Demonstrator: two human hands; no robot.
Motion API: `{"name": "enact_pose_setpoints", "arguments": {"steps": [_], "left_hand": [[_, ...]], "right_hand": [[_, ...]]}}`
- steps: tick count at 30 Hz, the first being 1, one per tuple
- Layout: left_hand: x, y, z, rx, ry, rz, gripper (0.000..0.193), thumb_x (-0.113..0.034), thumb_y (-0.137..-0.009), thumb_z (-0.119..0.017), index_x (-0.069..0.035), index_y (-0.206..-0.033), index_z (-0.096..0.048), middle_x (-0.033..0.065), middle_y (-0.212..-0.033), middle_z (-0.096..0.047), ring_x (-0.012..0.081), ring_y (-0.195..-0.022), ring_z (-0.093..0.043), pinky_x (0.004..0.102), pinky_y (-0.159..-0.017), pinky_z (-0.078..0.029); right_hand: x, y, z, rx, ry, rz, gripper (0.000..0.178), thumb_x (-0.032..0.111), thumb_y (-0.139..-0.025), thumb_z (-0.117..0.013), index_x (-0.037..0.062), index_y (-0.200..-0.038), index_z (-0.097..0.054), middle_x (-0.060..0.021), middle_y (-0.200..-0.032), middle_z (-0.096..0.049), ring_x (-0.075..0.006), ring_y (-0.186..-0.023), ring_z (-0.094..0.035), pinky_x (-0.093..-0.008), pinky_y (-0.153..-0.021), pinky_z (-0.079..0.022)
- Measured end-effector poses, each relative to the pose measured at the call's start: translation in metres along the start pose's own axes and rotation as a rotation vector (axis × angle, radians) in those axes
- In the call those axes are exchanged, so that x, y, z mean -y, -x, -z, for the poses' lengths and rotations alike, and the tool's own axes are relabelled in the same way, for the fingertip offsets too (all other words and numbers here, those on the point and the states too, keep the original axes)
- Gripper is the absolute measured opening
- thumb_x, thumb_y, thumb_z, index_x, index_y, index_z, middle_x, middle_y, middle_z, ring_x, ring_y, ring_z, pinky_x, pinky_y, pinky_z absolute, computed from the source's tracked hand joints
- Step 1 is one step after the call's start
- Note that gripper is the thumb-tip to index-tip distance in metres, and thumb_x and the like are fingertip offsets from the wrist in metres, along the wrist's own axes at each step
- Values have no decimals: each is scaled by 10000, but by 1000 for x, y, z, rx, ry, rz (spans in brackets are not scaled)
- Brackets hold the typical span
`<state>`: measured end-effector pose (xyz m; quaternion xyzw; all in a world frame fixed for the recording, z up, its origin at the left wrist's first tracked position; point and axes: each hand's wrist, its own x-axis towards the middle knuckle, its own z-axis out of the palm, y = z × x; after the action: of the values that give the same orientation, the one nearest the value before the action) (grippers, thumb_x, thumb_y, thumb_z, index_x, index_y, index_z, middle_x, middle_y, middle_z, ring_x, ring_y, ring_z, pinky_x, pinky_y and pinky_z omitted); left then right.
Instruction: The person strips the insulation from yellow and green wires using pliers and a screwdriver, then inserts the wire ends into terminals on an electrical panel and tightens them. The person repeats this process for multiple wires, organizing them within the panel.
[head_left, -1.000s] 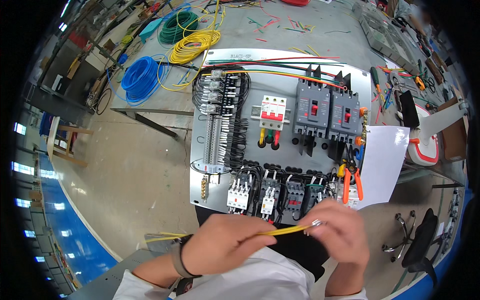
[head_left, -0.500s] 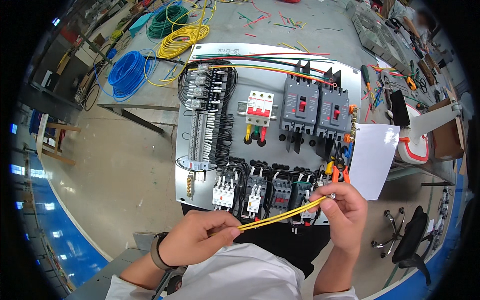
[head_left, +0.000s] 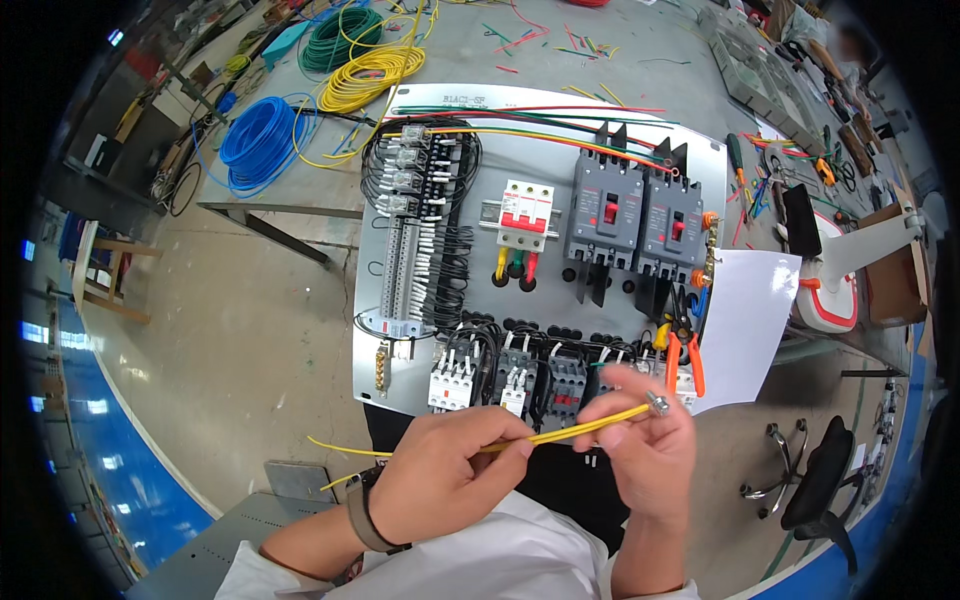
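Observation:
My left hand [head_left: 450,465] is closed on a pair of yellow wires [head_left: 560,434], the fingers pinching them near their middle. Their loose tails stick out to the left, past the wrist. At the right end the wires carry a silver metal terminal [head_left: 657,403]. My right hand [head_left: 645,450] is beside this end, slightly blurred, its fingers apart around the wires and the terminal in front of its palm. Beyond both hands lies a metal mounting panel [head_left: 480,290] with contactors [head_left: 452,383] along its near edge. Orange-handled pliers [head_left: 684,350] rest on its right side.
Two grey circuit breakers [head_left: 607,210] and a small white breaker [head_left: 526,215] stand on the panel. Blue [head_left: 262,145], yellow [head_left: 370,80] and green [head_left: 342,40] wire coils lie at the far left. White paper [head_left: 750,320] and a white-and-red device [head_left: 830,280] are on the right.
My left hand has slid right along the yellow wires, so their tails now show behind it. My right hand has loosened from the terminal end and spread its fingers.

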<state>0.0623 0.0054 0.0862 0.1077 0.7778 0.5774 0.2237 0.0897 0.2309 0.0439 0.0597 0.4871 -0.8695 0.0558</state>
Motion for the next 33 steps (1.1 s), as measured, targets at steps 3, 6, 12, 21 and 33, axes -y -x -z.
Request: {"name": "enact_pose_setpoints", "arguments": {"steps": [3, 6, 12, 21, 33], "left_hand": [[4, 0, -4, -41, -35, -36, 76, -40, -962, -678, 23, -984, -715, 25, -734, -643, 42, -594, -506, 234, -514, -384], [5, 1, -3, -68, -74, -44, 78, -23, -948, -679, 29, -981, -726, 39, -747, -657, 52, -581, -518, 237, -509, -386], [13, 3, -3, -85, -66, -62, 87, -13, -945, -679, 35, -993, -734, 49, -763, -663, 56, -582, -531, 234, -509, -383], [10, 0, -4, -96, -81, -114, 93, 4, -938, -677, 27, -1002, -741, 49, -753, -653, 66, -581, -537, 239, -512, -387], [7, -4, -9, -157, -151, -220, 106, 7, -895, -700, -4, -986, -753, 59, -707, -612, 125, -548, -535, 279, -502, -397]], "right_hand": [[-10, 5, -4, -8, 55, -8, 208, -10, -973, -688, -123, -1147, -696, -204, -1047, -748, -229, -894, -736, -338, -835, -613], [-9, 6, -6, -36, 93, 43, 189, -3, -986, -676, -125, -1128, -702, -209, -1050, -750, -228, -886, -740, -338, -832, -617], [-1, 4, -6, -65, 139, 70, 194, -12, -988, -669, -117, -1149, -693, -216, -1052, -755, -237, -902, -757, -344, -851, -623], [-1, 7, -16, -74, 164, 14, 193, -63, -959, -682, -120, -1144, -687, -215, -1046, -755, -229, -912, -754, -338, -861, -625], [-2, 8, -13, -65, 177, 162, 126, -80, -956, -669, -99, -1079, -686, -225, -1025, -746, -244, -895, -745, -356, -833, -625]]}}
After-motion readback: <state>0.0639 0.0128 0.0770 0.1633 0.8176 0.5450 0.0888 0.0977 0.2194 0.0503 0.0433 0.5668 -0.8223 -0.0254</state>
